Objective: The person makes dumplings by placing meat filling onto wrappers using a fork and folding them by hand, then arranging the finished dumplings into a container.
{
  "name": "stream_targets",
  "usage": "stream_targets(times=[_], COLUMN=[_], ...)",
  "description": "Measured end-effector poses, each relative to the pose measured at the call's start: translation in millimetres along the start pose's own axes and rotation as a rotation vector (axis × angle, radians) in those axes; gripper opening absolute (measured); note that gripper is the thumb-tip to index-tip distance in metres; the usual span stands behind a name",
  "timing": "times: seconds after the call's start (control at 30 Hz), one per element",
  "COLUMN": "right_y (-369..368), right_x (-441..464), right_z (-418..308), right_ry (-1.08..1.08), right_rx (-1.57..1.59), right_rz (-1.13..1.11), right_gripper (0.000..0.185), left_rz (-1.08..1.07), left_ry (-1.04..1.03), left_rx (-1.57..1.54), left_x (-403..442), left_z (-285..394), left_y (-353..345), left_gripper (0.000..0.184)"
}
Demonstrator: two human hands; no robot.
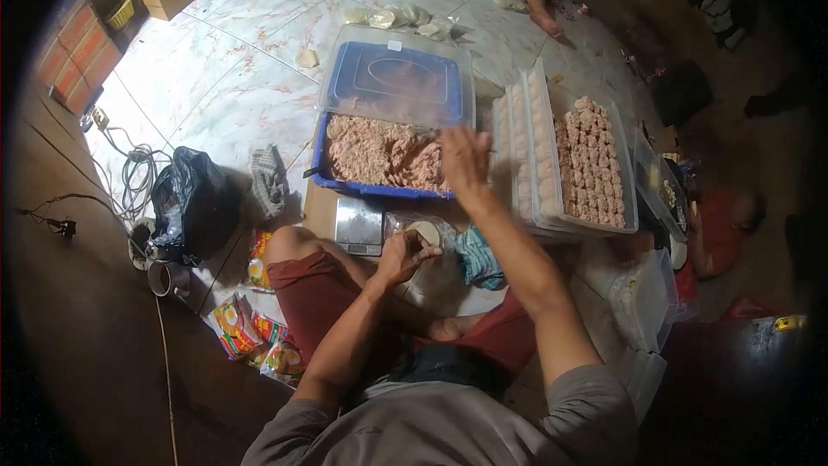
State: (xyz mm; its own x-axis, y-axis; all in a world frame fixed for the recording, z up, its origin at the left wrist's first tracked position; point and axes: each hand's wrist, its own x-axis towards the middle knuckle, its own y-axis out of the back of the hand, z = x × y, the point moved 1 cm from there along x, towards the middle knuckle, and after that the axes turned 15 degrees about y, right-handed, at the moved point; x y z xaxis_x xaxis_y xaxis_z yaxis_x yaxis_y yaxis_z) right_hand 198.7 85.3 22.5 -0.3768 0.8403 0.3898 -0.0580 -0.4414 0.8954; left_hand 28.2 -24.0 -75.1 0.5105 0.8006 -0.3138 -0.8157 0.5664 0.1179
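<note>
My left hand is held above my lap with its fingers curled together; what they hold is hard to make out. A pale round wrapper shows just beyond those fingers. At the right edge of a blue tub is my right hand, its fingers blurred, so any held item is unclear. Ground meat mixture fills the tub, whose far part lies under a translucent lid. A small scale sits between the tub and my legs.
Clear trays with rows of meat portions stand at right. A teal cloth lies near my right forearm. At left are a black bag, cables, a mug and food packets. Other people's limbs show at far right and top.
</note>
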Motion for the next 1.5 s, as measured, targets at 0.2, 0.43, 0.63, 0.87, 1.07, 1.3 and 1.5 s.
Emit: stream_targets(times=[0.2,0.43,0.63,0.87,1.07,1.3,1.5], right_y=[29.1,-12.0,72.1,52.7,43.0,22.7,29.0], right_x=[0.4,-2.7,-29.8,-114.4,-132.6,-126.4,-126.4], right_z=[12.0,-11.1,1.3,15.1,1.0,-4.5,-8.6], right_ry=[0.251,0.107,-0.069,-0.600,-0.680,-0.657,-0.627], right_rx=[0.208,0.037,0.433,0.931,1.050,1.072,1.061], right_rz=[0.005,0.038,-0.125,0.060,0.121,0.244,0.335], right_gripper=[0.009,0.013,0.009,0.015,0.015,0.017,0.014], left_rz=[0.035,-0.121,-0.094,0.294,0.245,0.273,0.282], left_ry=[0.050,0.286,0.254,-0.021,-0.257,-0.287,-0.182], left_rx=[-0.336,-0.440,-0.802,0.255,1.048,0.676,0.153], left_x=[11.0,8.0,7.8,3.1,14.3,3.8,-21.8], left_z=[-6.6,3.5,-22.9,-20.5,-28.9,-1.2,49.0], left_y=[-4.0,1.5,12.7,1.2,-22.7,-14.6,1.3], left_gripper=[0.036,0.029,0.050,0.030,0.031,0.019,0.021])
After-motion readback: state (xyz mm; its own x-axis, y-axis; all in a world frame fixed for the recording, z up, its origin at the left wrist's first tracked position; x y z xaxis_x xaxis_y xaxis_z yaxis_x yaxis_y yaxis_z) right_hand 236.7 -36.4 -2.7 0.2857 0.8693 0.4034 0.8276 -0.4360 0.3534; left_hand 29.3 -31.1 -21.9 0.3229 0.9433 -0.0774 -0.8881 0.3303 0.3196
